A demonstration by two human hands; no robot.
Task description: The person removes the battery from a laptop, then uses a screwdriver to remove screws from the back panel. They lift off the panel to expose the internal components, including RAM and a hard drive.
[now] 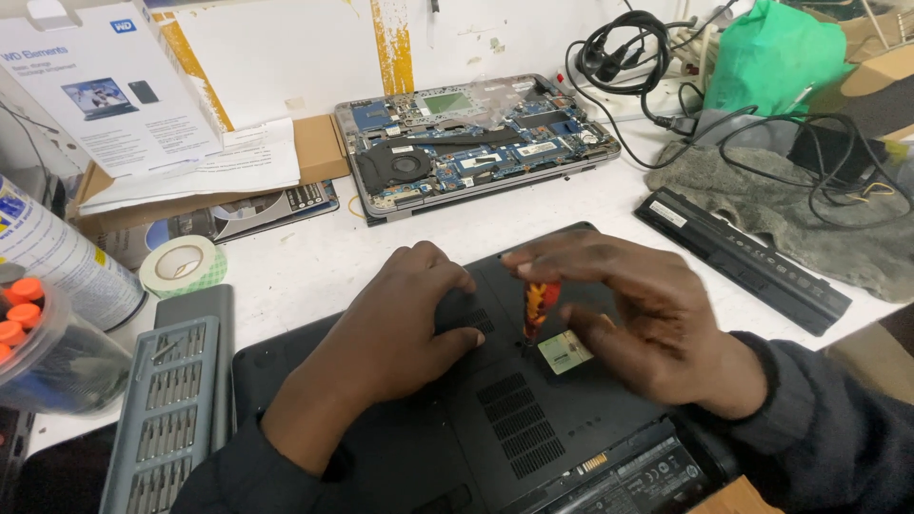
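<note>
A clear plastic jar (43, 357) holds orange-capped pieces; beside it a grey bit case (171, 400) lies open, its slots full of bits. The left hand (400, 319) rests flat on the upturned black laptop (533, 428). The right hand (633, 314) pinches a red-and-yellow screwdriver (540, 306) upright on it.

Bit case (171, 400) left, battery (743, 257) right.

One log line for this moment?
left hand: braces black laptop | right hand: holds red-orange screwdriver upright on it
</note>
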